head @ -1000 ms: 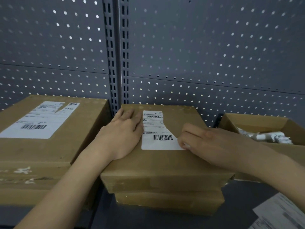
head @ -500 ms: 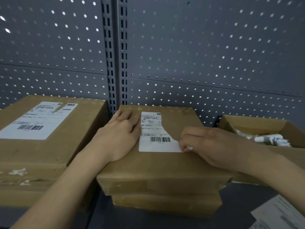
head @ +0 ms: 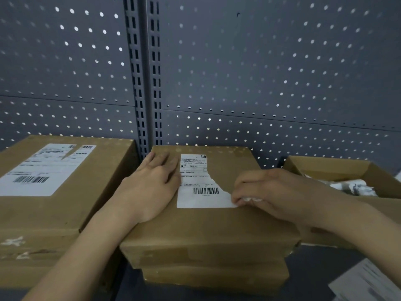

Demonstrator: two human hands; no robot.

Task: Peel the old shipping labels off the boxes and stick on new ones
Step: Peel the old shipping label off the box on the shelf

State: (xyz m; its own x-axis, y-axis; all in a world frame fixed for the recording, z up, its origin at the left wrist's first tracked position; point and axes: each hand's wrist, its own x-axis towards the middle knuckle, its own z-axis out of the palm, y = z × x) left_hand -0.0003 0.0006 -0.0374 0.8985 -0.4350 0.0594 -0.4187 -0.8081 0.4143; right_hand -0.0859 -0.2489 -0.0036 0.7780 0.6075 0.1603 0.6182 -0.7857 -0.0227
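Left hand (head: 149,187) flat on top box (head: 206,227), fingers straight, just left of torn label (head: 195,197) (upper right missing). Right hand (head: 273,192) curled at label's near right corner; grip unclear.

The middle box (head: 206,229), flat brown cardboard, lies on a lower box (head: 214,276) of like shape. On its top is a white torn label (head: 195,198) with a barcode, its right side ripped away along a ragged diagonal. The right hand (head: 275,192) picks at the label's lower right corner, and the left hand (head: 152,187) lies flat just beside its left edge. The left box (head: 71,209), which is larger, bears the left label (head: 41,170), notched near its top.
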